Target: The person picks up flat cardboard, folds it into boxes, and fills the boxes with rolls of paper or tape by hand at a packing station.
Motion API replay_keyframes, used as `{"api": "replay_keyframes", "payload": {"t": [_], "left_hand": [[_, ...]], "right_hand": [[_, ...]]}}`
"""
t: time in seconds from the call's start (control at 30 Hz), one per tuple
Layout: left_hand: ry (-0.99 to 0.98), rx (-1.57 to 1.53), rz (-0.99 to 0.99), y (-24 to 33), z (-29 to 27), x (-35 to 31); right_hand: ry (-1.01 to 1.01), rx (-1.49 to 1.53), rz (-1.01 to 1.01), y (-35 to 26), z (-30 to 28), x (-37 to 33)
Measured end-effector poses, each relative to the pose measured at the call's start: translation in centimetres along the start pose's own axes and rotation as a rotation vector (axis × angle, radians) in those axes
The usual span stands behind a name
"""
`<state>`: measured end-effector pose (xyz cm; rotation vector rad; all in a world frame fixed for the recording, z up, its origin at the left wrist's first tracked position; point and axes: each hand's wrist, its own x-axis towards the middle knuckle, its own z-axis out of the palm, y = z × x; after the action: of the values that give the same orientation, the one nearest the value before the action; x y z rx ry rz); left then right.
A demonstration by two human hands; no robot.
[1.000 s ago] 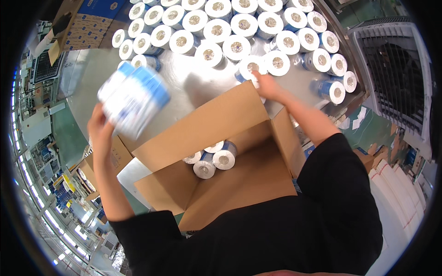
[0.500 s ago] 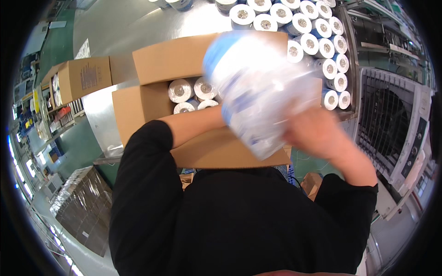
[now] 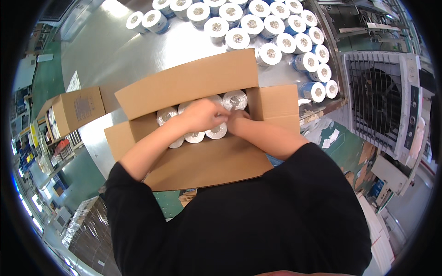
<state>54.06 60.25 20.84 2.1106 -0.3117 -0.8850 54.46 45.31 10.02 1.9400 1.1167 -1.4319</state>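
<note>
- White rolls (image 3: 235, 100) sit inside an open cardboard box (image 3: 186, 83), ends upward.
- Over them, close together, are the left hand (image 3: 202, 115), fingers half curled, and the right hand (image 3: 238, 121), partly hidden; I cannot tell whether either grips anything.
- Beyond, blue-sided rolls (image 3: 237, 38) crowd the metal worktop (image 3: 106, 50).

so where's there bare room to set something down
Widest bare patch: the left of the table, between the left-hand box, the open box and the loose rolls. A narrower one lies between the right flap and those rolls. Crowded: the table's far right, and the open box, where the left hand and right hand are among packed rolls.
</note>
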Motion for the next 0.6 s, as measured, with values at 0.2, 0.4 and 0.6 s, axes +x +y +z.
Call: {"api": "replay_keyframes", "payload": {"t": [0.2,0.4,0.6], "left_hand": [[0.743,0.203,-0.147,-2.5,-10.4,6.9],[0.461,0.494,-0.389,-9.9,-9.4,21.6],[0.538,0.682,-0.494,-10.2,-7.2,26.4]], "right_hand": [[0.929,1.281,-0.37,7.9,-8.6,-11.6],[0.84,0.943,0.605,26.4,-4.4,-2.1],[0.745,1.266,0.524,28.9,-2.0,4.7]]}}
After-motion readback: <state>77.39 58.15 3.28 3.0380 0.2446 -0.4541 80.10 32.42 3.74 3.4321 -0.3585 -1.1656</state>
